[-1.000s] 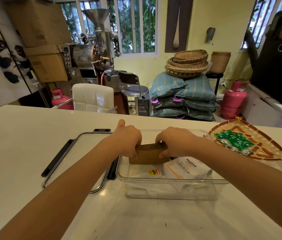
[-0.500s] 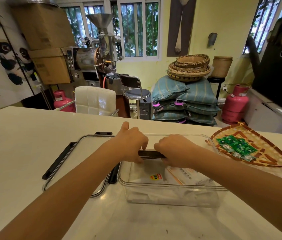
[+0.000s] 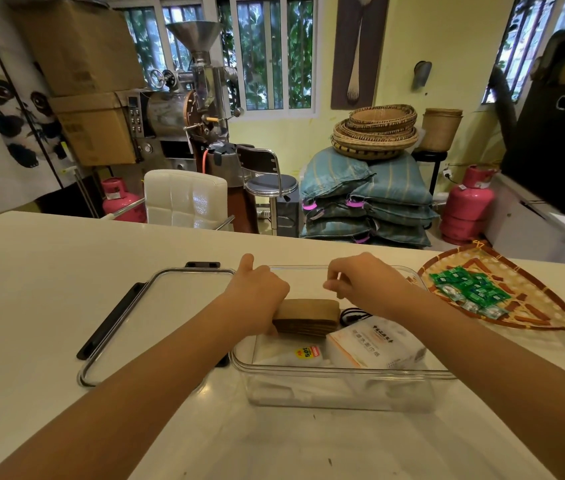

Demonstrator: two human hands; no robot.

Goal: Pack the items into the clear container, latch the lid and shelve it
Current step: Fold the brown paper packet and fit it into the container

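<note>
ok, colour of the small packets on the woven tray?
Green, a few clear or silvery, on the woven tray; packets show best in the head view.

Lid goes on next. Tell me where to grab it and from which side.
Take the lid by its two short ends, hands coming from above. It lies flat on the counter left of the clear container, with black latches on its edges and nothing on it.

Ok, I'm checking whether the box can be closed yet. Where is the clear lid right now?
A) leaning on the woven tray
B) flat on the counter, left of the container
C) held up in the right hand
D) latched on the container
B: the lid lies flat on the counter left of the open clear container.
</note>
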